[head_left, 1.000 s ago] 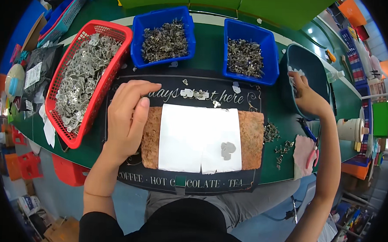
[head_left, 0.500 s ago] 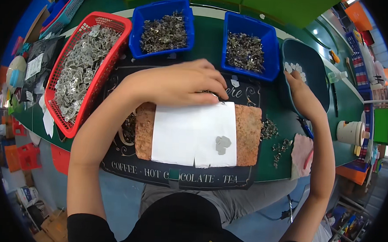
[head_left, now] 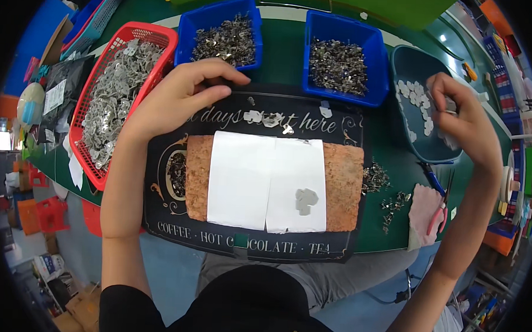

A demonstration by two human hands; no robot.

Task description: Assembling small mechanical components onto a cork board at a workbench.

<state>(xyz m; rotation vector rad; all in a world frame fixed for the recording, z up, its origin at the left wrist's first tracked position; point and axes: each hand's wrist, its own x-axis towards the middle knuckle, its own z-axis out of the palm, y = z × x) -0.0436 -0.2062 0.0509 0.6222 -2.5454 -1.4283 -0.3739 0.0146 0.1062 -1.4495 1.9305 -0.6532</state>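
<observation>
My left hand [head_left: 180,97] hovers over the upper left of the black mat [head_left: 158,179], just below the left blue bin [head_left: 192,29] of small metal parts. Its thumb and forefinger are pinched together; I cannot tell whether anything is between them. My right hand [head_left: 467,118] is over the dark teal tray [head_left: 439,153] of flat grey pieces, its fingers closed on a small grey piece [head_left: 449,106]. A cork board [head_left: 345,181] on the mat carries two white paper sheets [head_left: 241,180]. One grey piece [head_left: 306,200] lies on the right sheet.
A red basket [head_left: 164,40] of grey pieces stands at the left, and a second blue bin [head_left: 371,58] of metal parts at the back. Loose small parts [head_left: 268,118] lie on the mat, metal clips [head_left: 375,177] beside the cork. A pink cloth [head_left: 421,211] and red-handled pliers [head_left: 439,218] lie at the right.
My left hand reached right across the mat to the loose small parts, then drew back left toward the blue bin with fingers pinched. My right hand stayed over the teal tray.
</observation>
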